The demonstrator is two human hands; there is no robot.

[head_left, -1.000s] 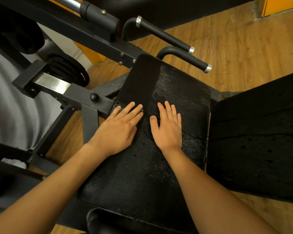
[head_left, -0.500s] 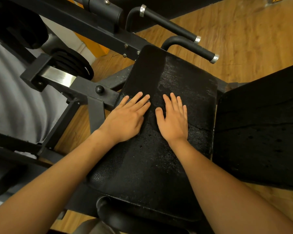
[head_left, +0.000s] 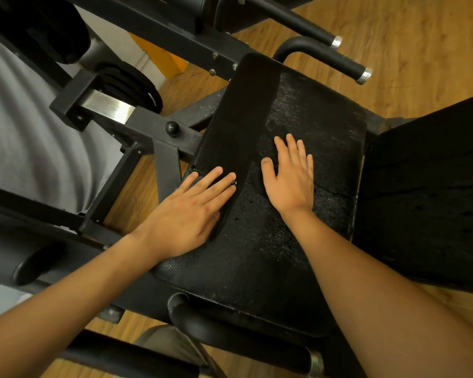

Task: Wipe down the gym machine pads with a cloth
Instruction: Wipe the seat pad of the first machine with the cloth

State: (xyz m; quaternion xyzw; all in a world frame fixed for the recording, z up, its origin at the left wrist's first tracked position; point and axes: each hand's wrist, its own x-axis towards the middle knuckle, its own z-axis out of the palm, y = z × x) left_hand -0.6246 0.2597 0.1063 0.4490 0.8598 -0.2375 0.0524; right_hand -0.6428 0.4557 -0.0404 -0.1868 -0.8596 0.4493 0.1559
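Observation:
The black seat pad (head_left: 257,268) of the gym machine fills the middle of the head view; its surface is rough and cracked. A smoother, darker strip that looks like a black cloth (head_left: 251,110) runs down the pad's left side. My left hand (head_left: 191,211) lies flat on the lower end of that strip, fingers straight and pointing up-right. My right hand (head_left: 290,178) presses flat on the pad just right of the strip, fingers straight, thumb at the strip's edge. Neither hand grips anything.
A second black pad (head_left: 426,200) stands to the right. Two black handles (head_left: 325,55) with metal caps stick out above the seat. The machine's steel frame (head_left: 153,124) and weight plates (head_left: 129,85) crowd the left. Wooden floor (head_left: 407,36) surrounds the machine.
My right hand has slid up the pad ahead of my left hand, which now sits lower and nearer the pad's left edge. Both stay flat.

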